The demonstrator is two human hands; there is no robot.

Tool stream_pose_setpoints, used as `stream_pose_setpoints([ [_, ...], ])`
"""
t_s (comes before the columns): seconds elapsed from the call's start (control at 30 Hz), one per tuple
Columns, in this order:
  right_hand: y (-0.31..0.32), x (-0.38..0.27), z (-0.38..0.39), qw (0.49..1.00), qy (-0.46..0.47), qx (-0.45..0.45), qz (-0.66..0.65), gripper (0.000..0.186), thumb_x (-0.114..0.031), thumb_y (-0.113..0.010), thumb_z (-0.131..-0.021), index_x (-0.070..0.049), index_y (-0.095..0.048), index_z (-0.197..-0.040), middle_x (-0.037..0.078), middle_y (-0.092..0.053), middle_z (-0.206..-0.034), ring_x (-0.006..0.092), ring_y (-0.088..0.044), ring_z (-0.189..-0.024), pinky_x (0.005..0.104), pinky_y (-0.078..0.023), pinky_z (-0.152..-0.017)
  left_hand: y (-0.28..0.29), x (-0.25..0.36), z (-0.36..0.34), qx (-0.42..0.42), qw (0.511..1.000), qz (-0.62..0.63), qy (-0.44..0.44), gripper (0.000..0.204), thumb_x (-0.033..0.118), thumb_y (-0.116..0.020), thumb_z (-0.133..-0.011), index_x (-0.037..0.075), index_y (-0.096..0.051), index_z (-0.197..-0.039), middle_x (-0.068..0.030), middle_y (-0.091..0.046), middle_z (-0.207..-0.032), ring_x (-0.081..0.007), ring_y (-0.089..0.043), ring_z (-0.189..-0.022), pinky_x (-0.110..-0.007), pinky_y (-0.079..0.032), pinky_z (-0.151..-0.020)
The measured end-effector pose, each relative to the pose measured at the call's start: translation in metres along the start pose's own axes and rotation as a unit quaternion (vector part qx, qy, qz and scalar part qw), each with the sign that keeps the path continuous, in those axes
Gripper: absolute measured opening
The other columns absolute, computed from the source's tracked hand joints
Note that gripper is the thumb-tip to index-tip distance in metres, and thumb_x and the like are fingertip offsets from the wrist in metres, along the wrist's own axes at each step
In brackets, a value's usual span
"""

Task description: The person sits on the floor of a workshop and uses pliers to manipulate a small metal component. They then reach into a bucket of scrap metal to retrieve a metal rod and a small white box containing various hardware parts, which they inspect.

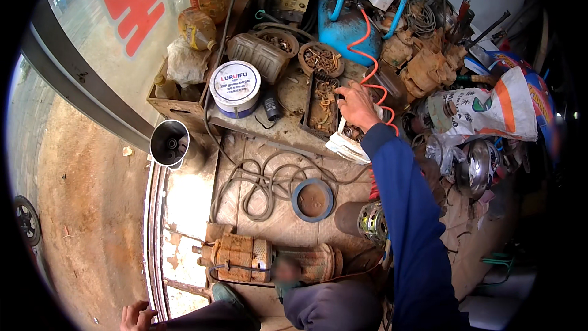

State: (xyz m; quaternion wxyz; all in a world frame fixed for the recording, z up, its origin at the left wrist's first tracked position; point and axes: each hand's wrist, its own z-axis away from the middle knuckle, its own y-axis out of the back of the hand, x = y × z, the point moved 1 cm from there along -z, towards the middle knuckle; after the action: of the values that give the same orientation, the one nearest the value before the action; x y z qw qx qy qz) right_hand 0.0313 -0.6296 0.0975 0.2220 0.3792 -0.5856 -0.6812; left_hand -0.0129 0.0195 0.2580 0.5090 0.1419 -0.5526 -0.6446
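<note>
My right hand (pixel 357 105) reaches over a dark metal tray (pixel 311 121) of small rusty hardware on the low bench. Its fingers are slightly apart at the tray's right edge; nothing shows in them. Under the wrist is a white container (pixel 348 147) with round metal parts inside. At the lower left edge, my left hand (pixel 138 317) hangs with fingers loosely bent and apart, holding nothing visible. A rusty cylindrical motor or pump (pixel 242 256) lies on the floor before me, by my shoe (pixel 228 297).
A white-lidded tub (pixel 235 84) and bowls of bolts (pixel 320 59) crowd the bench, near a blue tank (pixel 346 27) with a coiled red hose (pixel 381 91). Cable (pixel 263 187) loops over the floor beside a grey ring (pixel 296 199). A metal bucket (pixel 170 142) stands left.
</note>
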Motion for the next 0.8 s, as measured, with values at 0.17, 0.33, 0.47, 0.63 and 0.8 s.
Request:
stream_pose_setpoints([
  [0.17, -0.001, 0.002, -0.005, 0.998, -0.014, -0.053, -0.009, 0.033, -0.013, -0.061, -0.098, -0.018, -0.071, -0.129, 0.017, -0.032, -0.163, 0.0402, -0.025, -0.151, 0.0626, -0.022, -0.121, -0.004, -0.020, 0.005, 0.006, 1.000, -0.019, -0.022, 0.043, -0.007, -0.062, -0.082, 0.007, -0.065, -0.123, -0.0232, -0.062, -0.129, -0.0406, -0.069, -0.097, -0.045, -0.059, -0.075],
  [0.33, 0.015, 0.019, -0.004, 0.996, -0.010, 0.030, -0.083, 0.030, -0.009, -0.065, -0.094, -0.008, -0.074, -0.122, 0.020, -0.054, -0.147, 0.0399, -0.043, -0.142, 0.0541, -0.033, -0.118, 0.003, -0.019, 0.007, -0.002, 1.000, -0.014, -0.002, 0.043, -0.007, -0.062, -0.082, 0.008, -0.066, -0.122, -0.0227, -0.061, -0.131, -0.0386, -0.070, -0.097, -0.044, -0.059, -0.074],
  [0.47, 0.029, 0.036, 0.008, 0.990, -0.055, 0.032, -0.127, 0.033, -0.009, -0.070, -0.091, 0.003, -0.070, -0.123, 0.025, -0.067, -0.128, 0.0388, -0.064, -0.121, 0.0487, -0.051, -0.102, 0.005, -0.020, 0.012, -0.011, 1.000, -0.019, 0.019, 0.043, -0.007, -0.061, -0.082, 0.007, -0.066, -0.123, -0.0223, -0.060, -0.133, -0.0387, -0.070, -0.097, -0.044, -0.059, -0.074],
  [0.63, 0.044, 0.055, 0.035, 0.986, -0.082, -0.007, -0.143, 0.035, -0.010, -0.072, -0.091, 0.004, -0.070, -0.123, 0.026, -0.069, -0.124, 0.0376, -0.068, -0.116, 0.0484, -0.054, -0.098, 0.005, -0.021, 0.017, -0.013, 1.000, -0.014, 0.010, 0.044, -0.007, -0.061, -0.082, 0.007, -0.066, -0.123, -0.0225, -0.059, -0.136, -0.0395, -0.070, -0.100, -0.045, -0.060, -0.076],
  [0.8, 0.047, 0.068, 0.052, 0.987, -0.067, -0.057, -0.135, 0.034, -0.010, -0.074, -0.091, 0.004, -0.071, -0.122, 0.027, -0.066, -0.128, 0.0387, -0.064, -0.121, 0.0497, -0.054, -0.099, 0.001, -0.023, 0.016, -0.029, 0.999, -0.004, 0.015, 0.038, -0.004, -0.063, -0.085, 0.005, -0.065, -0.122, -0.0227, -0.060, -0.136, -0.0397, -0.069, -0.106, -0.046, -0.060, -0.079],
])
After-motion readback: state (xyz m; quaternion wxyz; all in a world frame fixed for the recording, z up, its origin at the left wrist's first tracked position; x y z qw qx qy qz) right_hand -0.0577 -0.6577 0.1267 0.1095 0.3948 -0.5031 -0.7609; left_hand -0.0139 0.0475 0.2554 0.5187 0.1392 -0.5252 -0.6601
